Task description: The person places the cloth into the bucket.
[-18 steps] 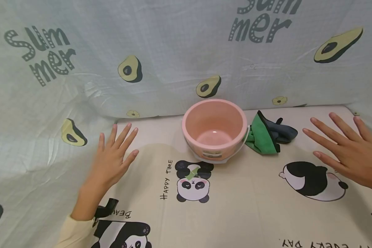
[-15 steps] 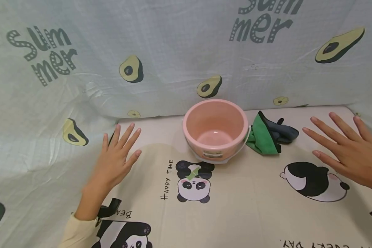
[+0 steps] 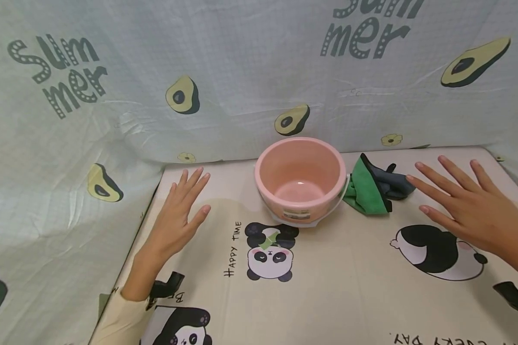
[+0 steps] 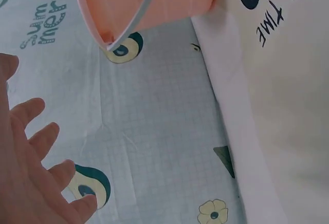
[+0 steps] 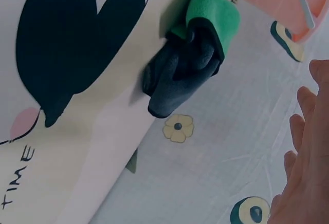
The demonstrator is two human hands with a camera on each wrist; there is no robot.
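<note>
A pink bucket [image 3: 300, 191] with a white handle stands upright near the back of the table; its inside looks bare. Right beside it lies a crumpled work glove [image 3: 371, 189], green at the cuff and dark grey at the fingers. My left hand [image 3: 174, 218] hovers left of the bucket, fingers spread and straight, touching nothing. On the other side, my right hand [image 3: 466, 203] is held over the table with spread fingers, its fingertips near the glove's dark end. The right wrist view shows the glove [image 5: 180, 70] apart from that hand.
The table's cloth [image 3: 328, 287] is cream with printed pandas and lettering. A pale curtain [image 3: 233, 96] with avocado prints hangs behind the table and along its left side. A dark strap [image 3: 166, 286] sits at the left wrist, another strap [image 3: 515, 298] at the right.
Both hands have moved inward: the left one to the right toward the bucket, the right one to the left toward the glove. The bucket and glove stay in place.
</note>
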